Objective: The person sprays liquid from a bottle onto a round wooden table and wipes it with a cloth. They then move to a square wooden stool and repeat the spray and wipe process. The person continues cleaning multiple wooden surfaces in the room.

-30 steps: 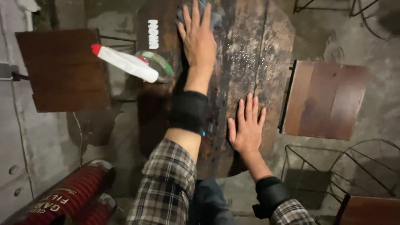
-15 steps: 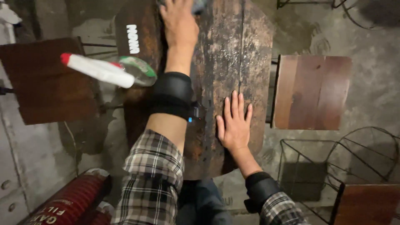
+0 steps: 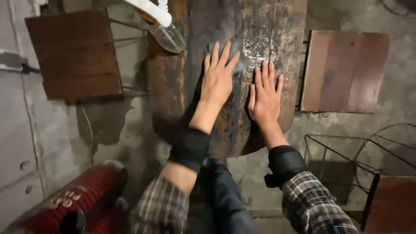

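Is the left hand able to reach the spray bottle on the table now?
Probably yes. The left hand lies flat on the wooden table, holding nothing, and no object stands between it and the spray bottle farther up.

Both hands bare: left hand [image 3: 218, 82] and right hand [image 3: 264, 97] each wear a black wrist band, then plaid checked sleeves behind, dark trousers between them

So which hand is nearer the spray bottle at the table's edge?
Left. The left hand lies flat on the wooden table, just below and right of the spray bottle. The right hand lies flat beside it, farther from the bottle.
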